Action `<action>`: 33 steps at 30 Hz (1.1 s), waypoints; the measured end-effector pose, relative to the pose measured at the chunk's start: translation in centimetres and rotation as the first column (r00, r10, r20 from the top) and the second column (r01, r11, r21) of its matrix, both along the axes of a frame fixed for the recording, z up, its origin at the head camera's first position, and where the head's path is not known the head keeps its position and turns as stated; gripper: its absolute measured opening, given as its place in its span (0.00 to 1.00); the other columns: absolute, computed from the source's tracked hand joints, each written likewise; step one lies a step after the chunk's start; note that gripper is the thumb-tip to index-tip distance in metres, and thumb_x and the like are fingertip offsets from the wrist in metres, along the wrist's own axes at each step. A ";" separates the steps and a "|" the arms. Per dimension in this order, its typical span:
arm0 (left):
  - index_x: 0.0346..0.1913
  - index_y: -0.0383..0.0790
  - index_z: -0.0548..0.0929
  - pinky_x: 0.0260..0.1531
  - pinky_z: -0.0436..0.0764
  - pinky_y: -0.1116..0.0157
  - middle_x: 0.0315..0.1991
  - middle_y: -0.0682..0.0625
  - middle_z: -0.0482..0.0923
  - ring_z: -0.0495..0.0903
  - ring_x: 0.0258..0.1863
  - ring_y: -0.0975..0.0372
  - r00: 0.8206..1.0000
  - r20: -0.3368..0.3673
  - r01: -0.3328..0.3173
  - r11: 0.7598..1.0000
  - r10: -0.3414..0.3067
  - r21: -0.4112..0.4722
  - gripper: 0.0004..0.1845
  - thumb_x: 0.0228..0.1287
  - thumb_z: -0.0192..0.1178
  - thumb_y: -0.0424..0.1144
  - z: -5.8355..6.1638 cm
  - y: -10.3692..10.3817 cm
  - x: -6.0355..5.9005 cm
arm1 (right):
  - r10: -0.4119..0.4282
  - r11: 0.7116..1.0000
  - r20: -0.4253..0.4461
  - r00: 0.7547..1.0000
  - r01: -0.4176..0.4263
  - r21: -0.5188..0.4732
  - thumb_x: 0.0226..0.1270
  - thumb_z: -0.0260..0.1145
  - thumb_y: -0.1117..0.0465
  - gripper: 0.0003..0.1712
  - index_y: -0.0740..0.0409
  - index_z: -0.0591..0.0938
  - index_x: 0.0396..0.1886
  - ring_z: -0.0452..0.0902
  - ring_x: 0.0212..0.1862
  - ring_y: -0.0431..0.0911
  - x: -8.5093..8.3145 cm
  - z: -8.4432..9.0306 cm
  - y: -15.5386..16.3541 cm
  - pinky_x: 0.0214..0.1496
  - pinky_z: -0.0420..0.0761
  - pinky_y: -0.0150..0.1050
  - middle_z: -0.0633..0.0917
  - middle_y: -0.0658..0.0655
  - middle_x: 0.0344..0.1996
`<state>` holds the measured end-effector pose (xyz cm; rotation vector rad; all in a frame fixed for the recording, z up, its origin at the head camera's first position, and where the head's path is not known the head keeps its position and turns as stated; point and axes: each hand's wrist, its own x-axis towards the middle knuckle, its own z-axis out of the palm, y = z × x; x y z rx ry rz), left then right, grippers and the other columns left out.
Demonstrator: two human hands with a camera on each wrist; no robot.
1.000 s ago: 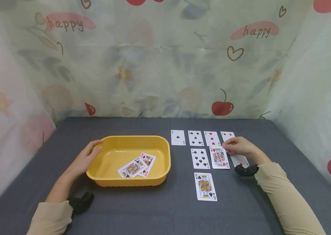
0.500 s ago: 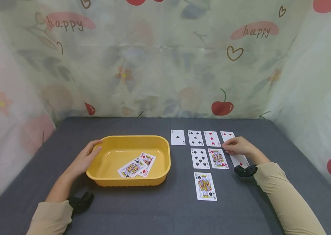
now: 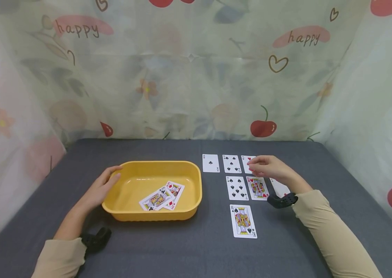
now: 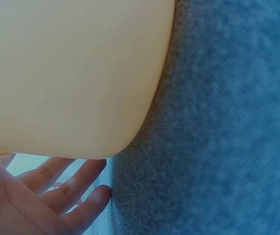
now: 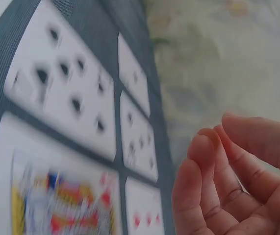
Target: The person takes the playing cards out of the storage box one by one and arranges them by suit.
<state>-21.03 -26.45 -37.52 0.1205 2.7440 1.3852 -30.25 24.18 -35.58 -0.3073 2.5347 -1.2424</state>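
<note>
My left hand rests with relaxed fingers against the left rim of a yellow basin; two face cards lie inside it. The left wrist view shows the basin's outer wall and my fingers beside it. My right hand hovers over a red heart card in the top row, fingers loosely curled and holding nothing. Just below it lies the king of hearts. In the right wrist view my fingers hang empty above the king of hearts.
On the grey cloth lie an ace of clubs, five of spades, seven of spades, king of spades and a diamond card half under my wrist. Patterned curtains close in the back and sides.
My right hand has left the king of hearts' corner and moved left and away, now over the heart card. The king lies flat in its row. My left hand has stayed put.
</note>
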 end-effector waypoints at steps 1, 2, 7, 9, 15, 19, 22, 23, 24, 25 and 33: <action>0.70 0.36 0.53 0.63 0.57 0.41 0.72 0.32 0.47 0.54 0.68 0.40 1.000 -0.001 0.000 1.000 0.000 0.001 0.33 0.73 0.36 0.56 0.0 0.0 0.0 | 0.020 0.999 0.001 1.000 -0.020 -0.025 0.66 0.61 0.53 0.27 0.68 0.73 0.56 0.78 0.44 0.47 0.1 0.3 -0.6 0.54 0.78 0.43 0.80 0.66 0.50; 0.70 0.36 0.53 0.63 0.58 0.41 0.72 0.32 0.47 0.54 0.68 0.40 1.000 -0.002 0.000 1.000 0.000 0.001 0.33 0.73 0.36 0.57 0.0 0.0 0.0 | 0.037 0.999 -0.001 0.999 -0.037 -0.041 0.65 0.61 0.53 0.26 0.67 0.73 0.56 0.79 0.45 0.49 0.1 0.7 -1.2 0.54 0.78 0.45 0.81 0.66 0.48; 0.70 0.37 0.53 0.63 0.57 0.41 0.72 0.33 0.47 0.54 0.68 0.41 1.000 -0.002 0.000 1.000 0.000 0.000 0.34 0.73 0.36 0.57 -0.1 0.0 0.0 | 0.135 0.983 -0.004 0.991 -0.135 -0.124 0.65 0.62 0.55 0.23 0.65 0.75 0.54 0.79 0.45 0.49 0.1 2.2 -4.4 0.54 0.78 0.44 0.84 0.50 0.38; 0.70 0.37 0.53 0.63 0.57 0.41 0.72 0.33 0.47 0.54 0.68 0.41 1.000 -0.002 0.001 1.000 -0.001 0.001 0.33 0.73 0.36 0.57 -0.1 0.0 0.0 | 0.166 0.976 -0.003 0.986 -0.165 -0.141 0.65 0.62 0.55 0.21 0.64 0.76 0.53 0.80 0.44 0.46 0.1 2.7 -5.6 0.52 0.78 0.42 0.83 0.46 0.36; 0.70 0.36 0.53 0.63 0.58 0.41 0.72 0.33 0.47 0.54 0.68 0.41 1.000 -0.002 0.000 1.000 0.000 0.004 0.33 0.73 0.37 0.56 -0.1 0.1 0.0 | 0.226 0.964 0.004 0.974 -0.223 -0.145 0.64 0.63 0.55 0.18 0.59 0.78 0.49 0.80 0.41 0.46 0.3 3.9 -9.0 0.52 0.78 0.43 0.83 0.51 0.35; 0.70 0.37 0.53 0.63 0.57 0.41 0.72 0.33 0.47 0.54 0.68 0.41 1.000 0.002 -0.002 1.000 0.002 0.003 0.33 0.73 0.37 0.57 -0.1 0.1 -0.1 | 0.267 0.951 0.018 0.964 -0.261 -0.164 0.64 0.63 0.56 0.18 0.60 0.78 0.50 0.79 0.39 0.47 0.5 4.5 -10.8 0.50 0.78 0.41 0.82 0.55 0.36; 0.70 0.37 0.53 0.63 0.57 0.41 0.72 0.33 0.47 0.54 0.68 0.41 1.000 0.001 -0.003 1.000 0.003 -0.003 0.33 0.73 0.37 0.57 -0.1 0.0 -0.1 | 0.307 0.937 0.017 0.952 -0.299 -0.179 0.65 0.62 0.57 0.18 0.61 0.77 0.51 0.78 0.40 0.46 0.7 4.8 -12.0 0.47 0.79 0.38 0.81 0.55 0.38; 0.70 0.37 0.53 0.63 0.57 0.41 0.72 0.33 0.47 0.54 0.68 0.41 1.000 0.000 -0.003 1.000 0.003 -0.004 0.33 0.73 0.37 0.57 -0.1 0.0 -0.1 | 0.320 0.933 0.014 0.947 -0.312 -0.179 0.65 0.62 0.57 0.18 0.61 0.77 0.51 0.78 0.41 0.46 0.7 4.9 -12.4 0.46 0.79 0.37 0.81 0.54 0.39; 0.70 0.37 0.53 0.63 0.57 0.41 0.72 0.33 0.47 0.54 0.68 0.41 1.000 -0.001 -0.002 1.000 0.002 -0.003 0.33 0.73 0.37 0.57 -0.1 0.0 -0.1 | 0.333 0.927 0.012 0.943 -0.325 -0.184 0.65 0.62 0.57 0.17 0.61 0.77 0.51 0.77 0.41 0.47 0.6 5.0 -12.8 0.47 0.79 0.37 0.81 0.57 0.40; 0.70 0.37 0.53 0.63 0.57 0.41 0.72 0.33 0.47 0.54 0.68 0.41 1.000 -0.003 -0.001 1.000 0.001 -0.003 0.33 0.73 0.37 0.57 -0.1 0.0 -0.1 | 0.345 0.923 0.014 0.938 -0.336 -0.188 0.65 0.62 0.57 0.17 0.60 0.77 0.51 0.77 0.42 0.47 0.6 5.0 -13.1 0.48 0.79 0.38 0.81 0.60 0.42; 0.70 0.36 0.53 0.63 0.58 0.41 0.72 0.32 0.47 0.54 0.68 0.40 1.000 -0.006 0.004 1.000 -0.004 -0.001 0.33 0.73 0.37 0.56 -0.1 -0.1 0.0 | 0.410 0.902 0.065 0.910 -0.394 -0.175 0.66 0.61 0.58 0.20 0.63 0.76 0.54 0.77 0.46 0.51 0.1 5.2 -17.1 0.53 0.78 0.41 0.80 0.66 0.48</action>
